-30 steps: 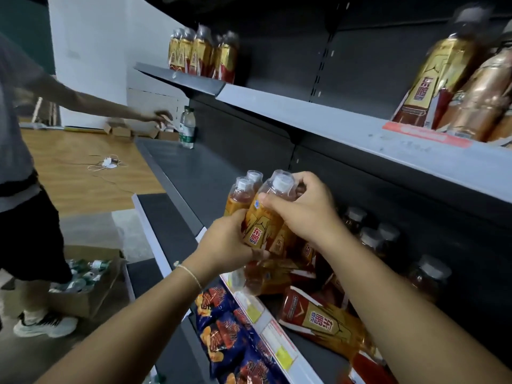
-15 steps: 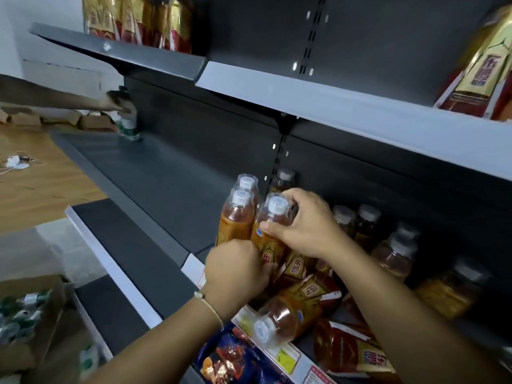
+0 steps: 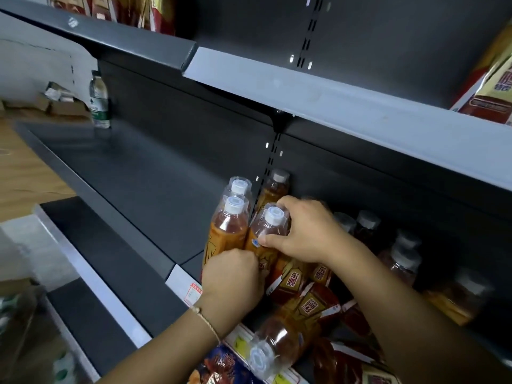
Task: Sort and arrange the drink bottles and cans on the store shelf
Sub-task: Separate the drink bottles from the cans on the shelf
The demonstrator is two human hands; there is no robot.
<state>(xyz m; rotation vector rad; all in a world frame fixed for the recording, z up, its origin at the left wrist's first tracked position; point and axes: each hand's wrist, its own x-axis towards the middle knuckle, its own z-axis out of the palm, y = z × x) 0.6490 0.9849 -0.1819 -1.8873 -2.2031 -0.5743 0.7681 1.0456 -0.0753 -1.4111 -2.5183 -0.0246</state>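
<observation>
A dark metal store shelf [image 3: 155, 189] is seen running from upper left to lower right. At centre frame, an upright orange drink bottle [image 3: 266, 234] is pinched near its neck by the right hand [image 3: 302, 231], while its lower label is gripped by the curled left hand [image 3: 232, 278]. A fallen bottle [image 3: 279, 345] is shown lying at the lower edge.

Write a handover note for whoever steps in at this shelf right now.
Right hand grips the neck of an upright orange bottle.
Left hand is curled at that bottle's base.
Two more bottles stand upright beside it on the middle shelf.
Done: those few stand in a group.
Left: a bottle lying on its side at the front edge and others tipped behind it need standing up.
</observation>
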